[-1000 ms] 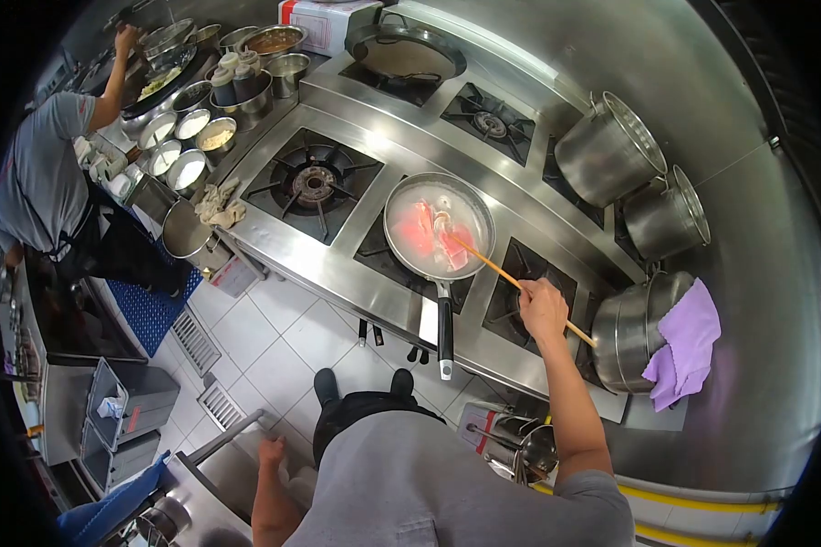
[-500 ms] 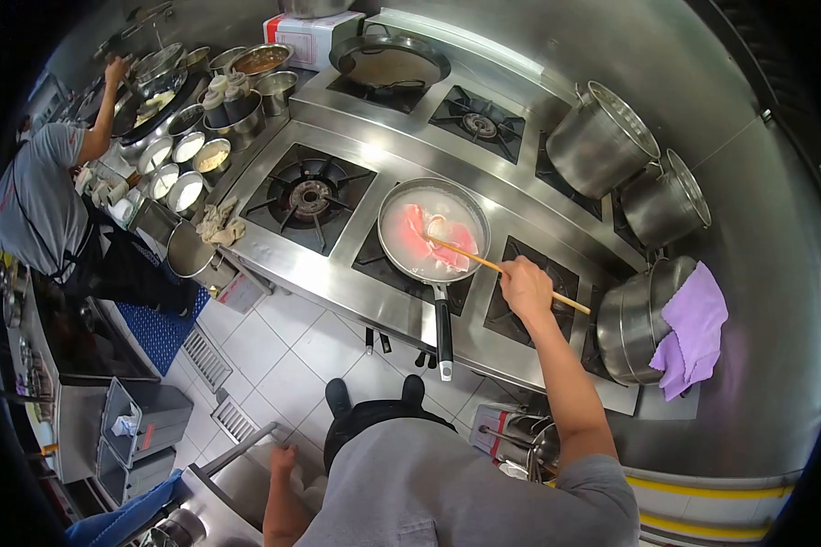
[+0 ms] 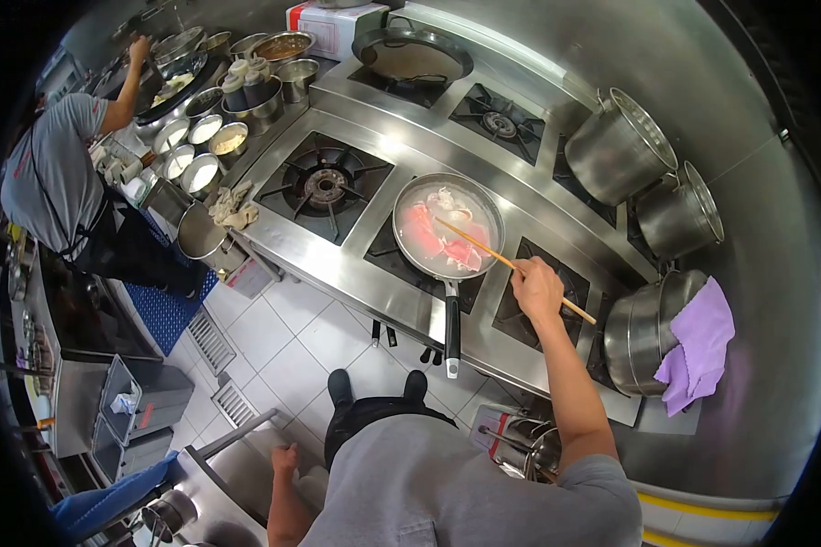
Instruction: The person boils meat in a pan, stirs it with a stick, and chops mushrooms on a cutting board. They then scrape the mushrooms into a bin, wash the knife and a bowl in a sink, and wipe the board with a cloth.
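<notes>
My right hand [image 3: 537, 290] is closed around long wooden chopsticks [image 3: 578, 310]; whether one stick or a pair, they overlap too closely to tell. Their tips reach into a frying pan [image 3: 398, 239] on a front burner. Thin slices of pink and whitening meat [image 3: 463, 252] lie in cloudy liquid inside it. The pan's black handle [image 3: 452, 330] points toward me, with no hand on it. Low at my left side, my left hand [image 3: 285, 459] is curled into a loose fist near a steel counter, and nothing shows in it.
An unused burner [image 3: 326, 187] lies left of the pan. Tall steel pots [image 3: 616, 150] stand at the right, and a purple cloth [image 3: 701, 346] hangs over another pot. A wok [image 3: 410, 59] sits at the back. Another person [image 3: 64, 173] works at the left beside several bowls.
The chopstick tips have shifted within the pan, and the meat slices have spread and turned a little. My view has tilted slightly, so the stove sits further right. My left hand stays low.
</notes>
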